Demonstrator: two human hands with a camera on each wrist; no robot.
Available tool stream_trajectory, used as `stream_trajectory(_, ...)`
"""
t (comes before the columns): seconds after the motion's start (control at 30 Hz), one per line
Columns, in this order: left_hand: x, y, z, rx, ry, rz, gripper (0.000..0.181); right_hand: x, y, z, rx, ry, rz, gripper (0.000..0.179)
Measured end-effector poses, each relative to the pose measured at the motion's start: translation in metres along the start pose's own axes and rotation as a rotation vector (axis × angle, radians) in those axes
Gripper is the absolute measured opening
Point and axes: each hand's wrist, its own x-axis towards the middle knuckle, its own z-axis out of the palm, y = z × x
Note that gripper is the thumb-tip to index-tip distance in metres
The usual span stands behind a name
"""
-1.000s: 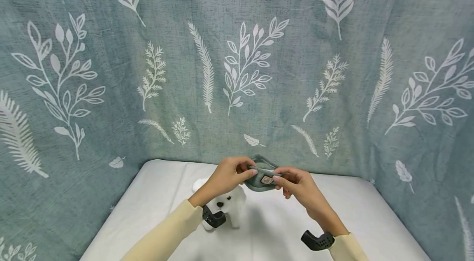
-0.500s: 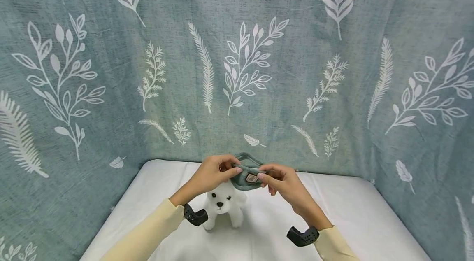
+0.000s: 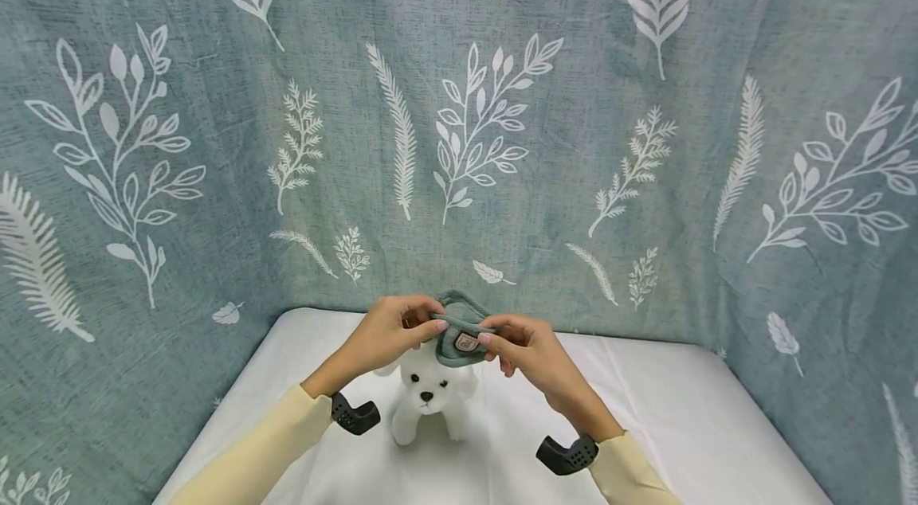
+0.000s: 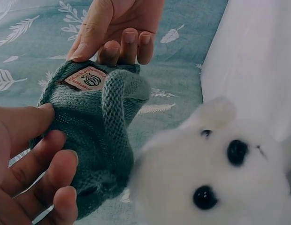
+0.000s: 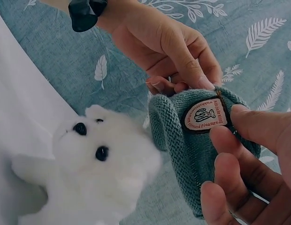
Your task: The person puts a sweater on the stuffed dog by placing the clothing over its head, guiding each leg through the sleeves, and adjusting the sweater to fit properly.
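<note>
A small green knitted hat [image 3: 450, 352] with a sewn-on patch [image 3: 466, 342] hangs between both hands, just above a white plush dog [image 3: 429, 387]. My left hand [image 3: 387, 331] pinches one side of its edge between thumb and fingers. On the opposite side, my right hand [image 3: 534, 352] pinches the edge near the patch. From the left wrist view, the hat's rolled rim [image 4: 113, 101] bulges toward the dog's head. The dog stands upright facing me, and the hat covers part of its head in the head view.
A white-covered table [image 3: 645, 417] lies under the dog. Blue-green curtains [image 3: 502, 131] with white leaf prints rise behind it and along both sides. Each wrist carries a black camera mount [image 3: 566, 455].
Both hands have moved left together with the hat, from the dog's right side in view to over its head. The dog's face, partly behind the left arm before, is uncovered now.
</note>
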Motion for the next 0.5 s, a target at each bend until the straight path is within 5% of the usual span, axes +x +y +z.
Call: stream_trajectory(0.5,-0.009,-0.009,-0.024,0.065,-0.033,0.023,0.014,0.012,0.003,0.019,0.027,-0.057,-0.016,0.03)
